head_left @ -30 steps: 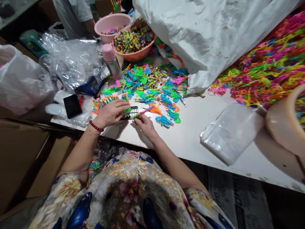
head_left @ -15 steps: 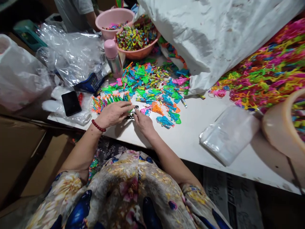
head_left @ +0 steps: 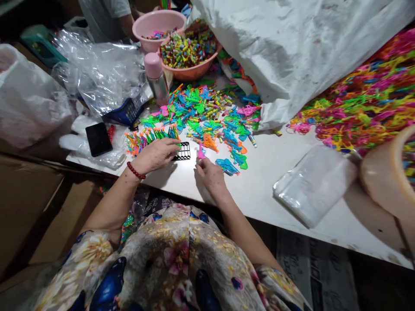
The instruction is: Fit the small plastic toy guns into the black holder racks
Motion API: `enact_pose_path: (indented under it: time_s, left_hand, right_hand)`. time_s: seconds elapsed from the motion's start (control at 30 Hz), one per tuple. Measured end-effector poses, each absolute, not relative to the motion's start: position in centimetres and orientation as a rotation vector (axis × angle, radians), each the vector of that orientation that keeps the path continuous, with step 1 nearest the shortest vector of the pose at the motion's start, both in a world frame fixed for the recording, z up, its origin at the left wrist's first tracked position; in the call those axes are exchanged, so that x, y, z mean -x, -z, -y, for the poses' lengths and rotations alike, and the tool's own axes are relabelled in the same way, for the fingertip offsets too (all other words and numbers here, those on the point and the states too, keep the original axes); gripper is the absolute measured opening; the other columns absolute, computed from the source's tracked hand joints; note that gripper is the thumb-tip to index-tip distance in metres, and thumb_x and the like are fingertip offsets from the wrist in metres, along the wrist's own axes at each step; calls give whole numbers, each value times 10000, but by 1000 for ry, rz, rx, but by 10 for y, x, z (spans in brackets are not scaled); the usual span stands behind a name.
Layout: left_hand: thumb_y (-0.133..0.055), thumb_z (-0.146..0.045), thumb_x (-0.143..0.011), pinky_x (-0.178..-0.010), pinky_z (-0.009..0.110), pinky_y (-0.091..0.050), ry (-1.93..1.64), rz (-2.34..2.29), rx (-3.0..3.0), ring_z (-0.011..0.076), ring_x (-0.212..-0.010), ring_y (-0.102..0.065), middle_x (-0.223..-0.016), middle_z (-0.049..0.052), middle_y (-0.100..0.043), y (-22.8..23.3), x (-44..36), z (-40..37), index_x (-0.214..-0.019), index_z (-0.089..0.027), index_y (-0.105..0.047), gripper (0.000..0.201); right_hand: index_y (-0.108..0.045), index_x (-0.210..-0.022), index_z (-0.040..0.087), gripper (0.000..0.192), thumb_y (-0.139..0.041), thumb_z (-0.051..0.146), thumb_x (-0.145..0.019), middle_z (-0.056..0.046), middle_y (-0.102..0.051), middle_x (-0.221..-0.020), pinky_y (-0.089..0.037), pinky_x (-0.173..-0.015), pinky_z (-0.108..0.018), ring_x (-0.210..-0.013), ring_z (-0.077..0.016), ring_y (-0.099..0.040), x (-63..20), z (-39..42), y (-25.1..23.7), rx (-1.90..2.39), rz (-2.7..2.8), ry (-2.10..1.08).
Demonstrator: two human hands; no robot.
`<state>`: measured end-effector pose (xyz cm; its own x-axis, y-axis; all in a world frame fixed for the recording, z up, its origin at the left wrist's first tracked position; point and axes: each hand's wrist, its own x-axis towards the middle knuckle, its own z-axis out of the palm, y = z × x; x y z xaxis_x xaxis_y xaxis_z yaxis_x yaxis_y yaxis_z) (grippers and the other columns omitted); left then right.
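Observation:
My left hand point(head_left: 158, 154), with a red bead bracelet at the wrist, rests on the white table point(head_left: 275, 172) and pinches the left edge of a small black plastic grid point(head_left: 183, 151). Just right of the grid, my right hand point(head_left: 210, 174) holds a small pink toy piece point(head_left: 200, 153) at its fingertips. A row of small coloured toys point(head_left: 147, 138) lies behind my left hand. Beyond both hands spreads a pile of bright plastic toy guns and tubes point(head_left: 207, 116).
A black phone point(head_left: 98, 138), a calculator point(head_left: 127, 113) and clear bags point(head_left: 97, 73) lie at left. A pink-capped bottle point(head_left: 156, 77) and two pink basins point(head_left: 191, 52) stand behind. A large white sack point(head_left: 292, 47), neon plastic pieces point(head_left: 366, 103), a bag stack point(head_left: 314, 183) and a tan tub point(head_left: 389, 172) are at right. Another person point(head_left: 106, 13) is at the far edge.
My right hand has drawn away from the black grid to the right and now holds a pink piece upright. The grid lies more exposed under my left fingertips.

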<state>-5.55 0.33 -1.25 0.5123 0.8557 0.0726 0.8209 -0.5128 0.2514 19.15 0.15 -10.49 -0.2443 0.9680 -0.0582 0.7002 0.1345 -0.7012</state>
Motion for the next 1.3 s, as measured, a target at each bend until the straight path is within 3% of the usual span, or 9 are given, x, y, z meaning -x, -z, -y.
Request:
enact_pose_path:
  time_s: [0.17, 0.23, 0.33, 0.53, 0.9, 1.3]
  left_hand:
    - [-514, -123, -988, -1053, 429, -554, -335, -1454, -2512, 249, -1239, -665, -1357, 126, -696, 12, 56, -4, -1276, -180, -679, 337]
    - [-511, -123, -980, -1047, 431, -554, -319, -1520, -2473, 260, -1217, -673, -1324, 128, -709, 12, 55, -5, -1325, -170, -643, 372]
    - [-509, -137, -980, -1032, 432, -556, -276, -1570, -2431, 273, -1186, -683, -1290, 129, -719, 11, 54, -7, -1305, -161, -644, 353]
    - [-498, -155, -997, -1024, 422, -554, -265, -1544, -2419, 259, -1165, -684, -1261, 123, -725, 9, 53, -9, -1250, -165, -650, 296]
    - [-517, -79, -910, -1085, 443, -537, -215, -1525, -2442, 263, -1241, -665, -1327, 122, -708, 6, 53, -9, -1270, -170, -638, 391]
    - [-560, -77, -942, -1102, 422, -522, -259, -1482, -2409, 236, -1268, -647, -1363, 126, -691, 13, 58, -13, -1365, -170, -594, 434]
  right_hand:
    - [-563, -1093, 233, 449, -740, 471, -756, 59, -639, -689, -452, -566, -278, -539, -141, -558, -182, 7, 120, 1311, 1287, -1473]
    - [-583, -1004, 230, 413, -751, 497, -736, 58, -624, -667, -475, -571, -277, -552, -136, -567, -168, 3, 124, 1226, 1226, -1551]
    - [-599, -859, 224, 296, -700, 495, -797, 18, -653, -692, -523, -655, -300, -628, -149, -612, -144, -8, 128, 1226, 1339, -1454]
    - [-664, -975, 193, 207, -587, 366, -890, -97, -741, -933, -539, -854, -366, -864, -234, -680, -114, -22, 145, 1197, 1735, -1085]
    - [-706, -1026, 200, 212, -517, 279, -970, -98, -755, -950, -516, -784, -313, -851, -227, -678, -114, -29, 163, 1102, 2116, -882]
    - [-736, -1007, 202, 195, -556, 268, -971, -67, -746, -897, -489, -762, -288, -817, -205, -655, -118, -38, 152, 1094, 2193, -954]
